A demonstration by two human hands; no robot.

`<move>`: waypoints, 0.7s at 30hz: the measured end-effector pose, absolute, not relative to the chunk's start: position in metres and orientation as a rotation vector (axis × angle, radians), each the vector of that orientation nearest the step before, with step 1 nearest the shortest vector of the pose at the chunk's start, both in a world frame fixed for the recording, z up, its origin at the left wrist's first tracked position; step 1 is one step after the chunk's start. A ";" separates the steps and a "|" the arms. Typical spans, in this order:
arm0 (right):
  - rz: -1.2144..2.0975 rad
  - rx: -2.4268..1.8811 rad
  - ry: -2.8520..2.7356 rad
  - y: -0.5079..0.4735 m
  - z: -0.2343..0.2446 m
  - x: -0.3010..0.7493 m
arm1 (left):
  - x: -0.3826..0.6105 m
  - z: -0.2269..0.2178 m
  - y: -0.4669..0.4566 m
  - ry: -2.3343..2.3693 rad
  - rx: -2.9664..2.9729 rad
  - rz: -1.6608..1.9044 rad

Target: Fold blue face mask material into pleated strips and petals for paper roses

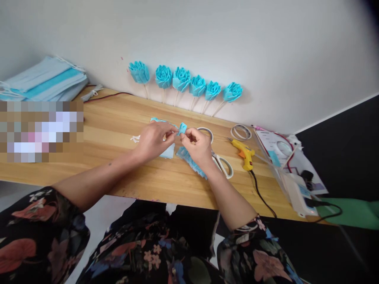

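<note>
A small folded piece of blue fabric point(182, 128) is pinched between my two hands above the middle of the table. My left hand point(155, 139) grips its left side with thumb and forefinger. On the other side, my right hand point(197, 142) holds its lower right edge. Under and behind my left hand lie flat blue fabric pieces point(168, 151), partly covered. A row of folded blue pieces point(189, 159) lies below my right hand. White-handled scissors point(226, 167) rest beside my right wrist, partly hidden by it.
Several blue fabric flowers point(181, 79) on sticks lean against the wall. A yellow glue gun point(244, 153) with a black cord lies right of the scissors, near a tape roll point(241, 132). A power strip point(297, 193) sits at the right edge. Stacked face masks point(44, 81) lie far left.
</note>
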State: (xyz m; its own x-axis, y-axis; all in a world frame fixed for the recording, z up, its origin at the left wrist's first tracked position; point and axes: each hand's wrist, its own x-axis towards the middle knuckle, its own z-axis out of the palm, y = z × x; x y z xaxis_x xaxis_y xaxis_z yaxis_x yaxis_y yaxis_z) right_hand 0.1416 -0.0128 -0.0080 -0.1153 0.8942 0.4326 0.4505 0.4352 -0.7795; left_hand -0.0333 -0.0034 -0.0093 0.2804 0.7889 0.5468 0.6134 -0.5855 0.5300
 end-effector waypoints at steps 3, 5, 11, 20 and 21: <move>0.589 -1.171 -1.735 -0.013 -0.008 0.141 | -0.033 -0.008 -0.004 1.300 2.332 1.183; 0.587 -1.166 -1.735 -0.013 -0.008 0.141 | -0.033 -0.008 -0.004 1.312 2.336 1.174; 0.648 -1.187 -1.699 -0.010 -0.010 0.144 | -0.035 -0.005 -0.001 1.351 2.298 1.153; 0.766 -1.181 -1.574 -0.002 -0.019 0.148 | -0.072 0.029 0.010 1.595 2.166 1.016; 0.823 -1.164 -1.544 -0.002 -0.019 0.148 | -0.074 0.028 0.009 1.585 2.219 0.942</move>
State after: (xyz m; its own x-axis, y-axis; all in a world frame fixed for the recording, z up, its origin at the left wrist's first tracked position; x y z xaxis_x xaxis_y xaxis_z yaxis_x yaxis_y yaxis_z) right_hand 0.1476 -0.0018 -0.0193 -0.0442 0.9508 0.3067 0.2753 0.3067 -0.9111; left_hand -0.0742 0.0086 0.0278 0.1965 0.9140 0.3549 0.7485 -0.3736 0.5479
